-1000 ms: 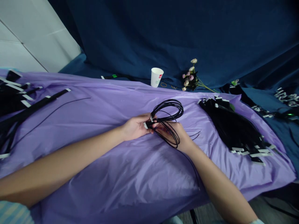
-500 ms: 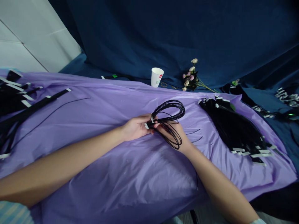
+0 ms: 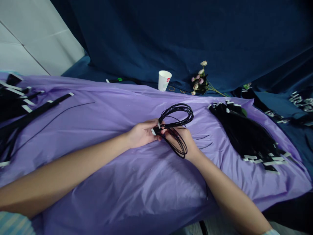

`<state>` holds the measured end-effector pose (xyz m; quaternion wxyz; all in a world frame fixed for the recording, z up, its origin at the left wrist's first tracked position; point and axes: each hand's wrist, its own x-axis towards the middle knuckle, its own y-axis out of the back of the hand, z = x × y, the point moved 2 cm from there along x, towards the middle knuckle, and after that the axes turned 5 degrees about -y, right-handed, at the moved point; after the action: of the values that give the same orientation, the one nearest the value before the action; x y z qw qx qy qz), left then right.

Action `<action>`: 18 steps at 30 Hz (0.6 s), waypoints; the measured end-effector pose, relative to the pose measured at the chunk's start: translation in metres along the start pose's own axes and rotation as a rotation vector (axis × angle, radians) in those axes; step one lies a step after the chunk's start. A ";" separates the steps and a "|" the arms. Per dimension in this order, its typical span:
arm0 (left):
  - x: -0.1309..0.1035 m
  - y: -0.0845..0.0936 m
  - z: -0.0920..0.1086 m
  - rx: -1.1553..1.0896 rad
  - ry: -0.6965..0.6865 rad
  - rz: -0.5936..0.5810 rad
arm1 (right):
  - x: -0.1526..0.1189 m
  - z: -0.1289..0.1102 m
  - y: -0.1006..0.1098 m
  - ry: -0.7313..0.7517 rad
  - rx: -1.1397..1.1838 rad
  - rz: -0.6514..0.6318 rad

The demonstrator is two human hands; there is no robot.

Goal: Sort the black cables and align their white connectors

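- While a black cable [image 3: 174, 125] is held up in two loops, its place is given as nearer the viewer than the white cup [image 3: 165, 80], a little to the cup's right.
- By the left hand [image 3: 143, 134], in front of and left of the cup, the cable's gathered middle is gripped, just beside a white plug [image 3: 153, 131].
- By the right hand [image 3: 184, 140], in front of and right of the cup, the same cable is gripped; its fingers are partly hidden by the lower loop.
- Purple cloth [image 3: 110, 169] is spread in front of the cup.
- Flowers [image 3: 201, 85] are laid to the cup's right.
- Bundles of black strips with white ends are seen on either side: a right pile [image 3: 244, 133] nearer than the cup, and a left pile [image 3: 12, 109] well apart from it.
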<state>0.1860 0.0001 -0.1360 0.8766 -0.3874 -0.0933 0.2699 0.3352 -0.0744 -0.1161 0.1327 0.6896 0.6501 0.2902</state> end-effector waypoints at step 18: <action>0.001 -0.002 0.002 -0.089 -0.007 0.045 | 0.000 -0.007 0.007 -0.126 0.047 -0.040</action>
<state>0.1873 0.0007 -0.1332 0.8519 -0.4270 -0.0994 0.2864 0.3369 -0.0771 -0.1063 0.1630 0.6962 0.6607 0.2283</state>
